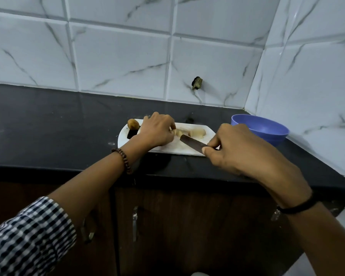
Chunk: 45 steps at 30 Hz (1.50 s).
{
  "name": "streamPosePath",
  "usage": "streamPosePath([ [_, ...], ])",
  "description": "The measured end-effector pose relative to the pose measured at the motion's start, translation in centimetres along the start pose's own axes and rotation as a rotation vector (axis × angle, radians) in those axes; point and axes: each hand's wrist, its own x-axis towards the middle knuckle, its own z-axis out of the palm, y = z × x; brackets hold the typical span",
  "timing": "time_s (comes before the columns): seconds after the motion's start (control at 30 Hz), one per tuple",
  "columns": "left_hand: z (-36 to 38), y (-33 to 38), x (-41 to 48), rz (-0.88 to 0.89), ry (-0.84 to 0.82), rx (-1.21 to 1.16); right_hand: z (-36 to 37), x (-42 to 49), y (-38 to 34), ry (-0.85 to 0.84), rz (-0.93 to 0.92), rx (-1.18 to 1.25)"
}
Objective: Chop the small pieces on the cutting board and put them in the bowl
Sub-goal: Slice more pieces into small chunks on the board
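Note:
A white cutting board (168,150) lies on the black counter. Pale cut pieces (193,132) lie in a row across its middle. My left hand (157,130) is curled over the left end of that row, fingertips on the pieces. My right hand (241,150) grips a knife (192,144) whose dark blade points left toward the pieces, low over the board. A blue bowl (261,129) stands right of the board near the corner; its inside looks empty.
A small brown whole piece (133,124) sits at the board's far left end beside the board's handle slot. Tiled walls close the back and the right side. The counter's front edge runs just below the board, with cabinet doors (167,226) under it.

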Motion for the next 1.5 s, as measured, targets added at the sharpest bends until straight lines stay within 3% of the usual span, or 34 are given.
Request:
streamPosePath([
  [0.17,-0.6,-1.4,-0.2,-0.06,0.073,0.154,0.3,-0.2,0.8,0.097,0.027,0.099],
  [0.3,-1.1,-1.7,-0.1,-0.068,0.021,0.18,1.2,0.6,1.3,0.154,0.05,0.181],
  [0.6,-0.6,0.7,0.3,0.176,-0.036,0.15,2.6,1.8,3.0,0.182,0.086,0.273],
  [1.13,-2.5,0.7,-1.7,-0.079,0.01,-0.178,4.7,2.2,1.9,0.267,0.054,0.323],
  [1.5,-2.2,0.4,-2.3,-0.109,0.066,-0.19,6.3,4.1,0.5,0.286,-0.015,0.174],
])
